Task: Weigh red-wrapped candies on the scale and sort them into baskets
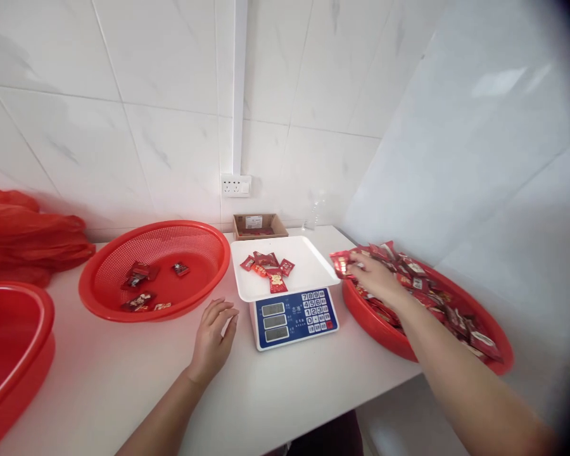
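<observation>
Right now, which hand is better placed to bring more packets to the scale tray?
Right. The right hand already holds packets above the full basin, beside the scale tray; the left hand rests empty.

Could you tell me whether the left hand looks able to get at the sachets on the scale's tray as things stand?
Probably yes: the left hand rests open beside the scale, nothing between it and the sachets.

white table [123,373] — baskets [154,269], scale [292,316], box [259,225]

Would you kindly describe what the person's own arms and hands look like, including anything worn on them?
Both forearms are bare, with no sleeves in view. The left hand and the right hand have no gloves, and no rings, watch or bracelets can be made out.
</observation>
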Demonstrator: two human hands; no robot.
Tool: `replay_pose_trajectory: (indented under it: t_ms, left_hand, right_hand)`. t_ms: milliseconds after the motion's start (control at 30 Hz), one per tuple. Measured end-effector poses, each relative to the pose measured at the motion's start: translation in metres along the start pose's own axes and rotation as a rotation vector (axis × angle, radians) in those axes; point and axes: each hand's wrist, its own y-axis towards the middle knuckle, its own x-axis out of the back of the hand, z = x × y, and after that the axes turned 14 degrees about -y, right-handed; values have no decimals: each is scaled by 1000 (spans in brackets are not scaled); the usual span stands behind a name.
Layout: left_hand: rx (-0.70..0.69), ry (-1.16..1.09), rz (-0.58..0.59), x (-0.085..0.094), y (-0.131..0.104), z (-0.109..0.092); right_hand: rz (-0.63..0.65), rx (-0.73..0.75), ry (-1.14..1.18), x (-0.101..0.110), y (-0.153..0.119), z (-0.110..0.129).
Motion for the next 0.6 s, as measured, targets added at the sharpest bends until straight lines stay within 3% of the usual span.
replay_pose_trajectory:
  t_ms: [100, 200, 300, 433, 600]
  left_hand:
    - [6, 9, 9, 1, -1, -1]
    - [12, 8, 14, 2, -1, 0]
    - [17, 5, 0, 2, 0, -1]
    - [26, 2, -14, 3, 1, -2]
    - [30, -14, -7, 1, 1, -4]
  right_hand:
    - [113, 138, 70, -31, 8, 44]
    - [241, 174, 147, -52, 18, 77]
    - [193, 229, 164, -60, 25, 93]
    - [-4, 266, 119, -56, 20, 79]
    - [-300, 152, -82, -28, 6, 11]
